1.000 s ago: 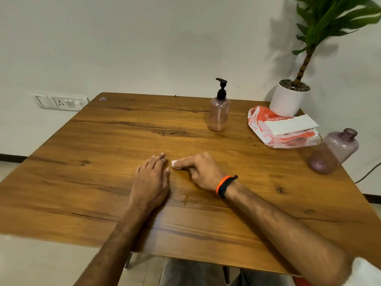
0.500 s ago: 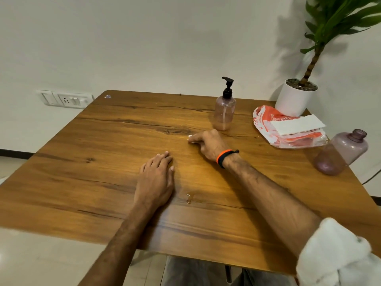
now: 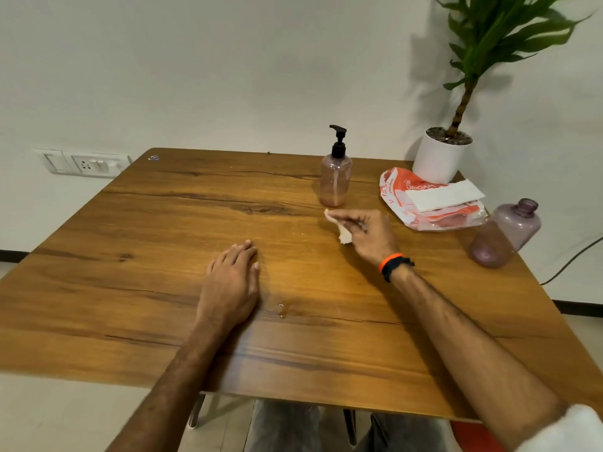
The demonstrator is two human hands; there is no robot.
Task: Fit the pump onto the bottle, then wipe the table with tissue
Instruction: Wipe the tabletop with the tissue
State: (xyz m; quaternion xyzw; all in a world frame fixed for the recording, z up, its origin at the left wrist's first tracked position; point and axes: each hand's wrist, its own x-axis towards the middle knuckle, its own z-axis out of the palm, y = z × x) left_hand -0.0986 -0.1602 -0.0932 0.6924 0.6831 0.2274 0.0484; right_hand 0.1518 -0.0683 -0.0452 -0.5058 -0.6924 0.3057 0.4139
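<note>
The left hand (image 3: 230,282) lies flat on the brown wooden table (image 3: 130,288), fingers straight and together, holding nothing. Just right of it sits a small clear droplet (image 3: 282,310). Farther out, the right hand (image 3: 365,233) pinches a crumpled white tissue (image 3: 341,230) in curled fingers. Just beyond stands the upright pink translucent bottle (image 3: 335,179), its black pump (image 3: 338,141) fitted on top. To the right lie an orange-and-white tissue packet (image 3: 430,203) and a tilted, uncapped purple plastic bottle (image 3: 504,234)
</note>
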